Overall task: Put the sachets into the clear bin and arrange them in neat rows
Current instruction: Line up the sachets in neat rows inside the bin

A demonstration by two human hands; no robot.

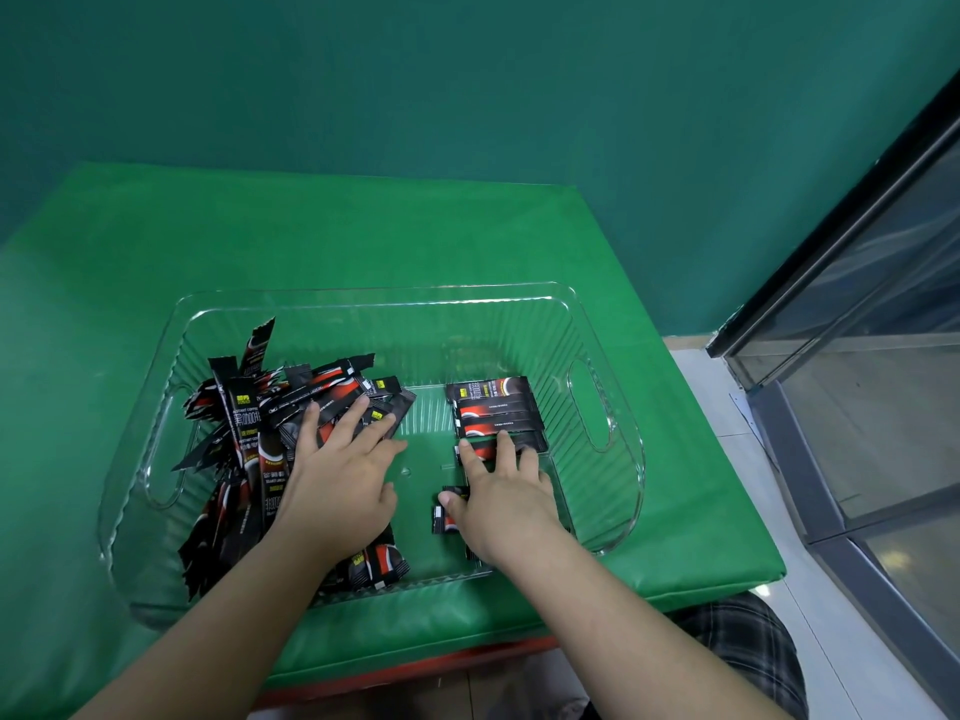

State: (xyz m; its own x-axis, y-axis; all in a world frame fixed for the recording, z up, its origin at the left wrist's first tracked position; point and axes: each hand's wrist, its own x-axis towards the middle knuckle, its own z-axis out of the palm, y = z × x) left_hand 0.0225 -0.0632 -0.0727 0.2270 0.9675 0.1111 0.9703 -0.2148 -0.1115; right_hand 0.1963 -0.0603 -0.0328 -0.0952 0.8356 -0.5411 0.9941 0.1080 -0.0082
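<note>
Pressing flat, right hand [501, 504] covers rowed sachets [493, 407].

A plain indoor workstation, more a staged sorting corner than a home or shop. A low table padded in green vinyl [363, 241] stands against a bare teal wall [467, 70] at twelve o'clock. At three o'clock, a dark-framed glass partition [857, 283] meets pale floor tiles [727, 423].
</note>
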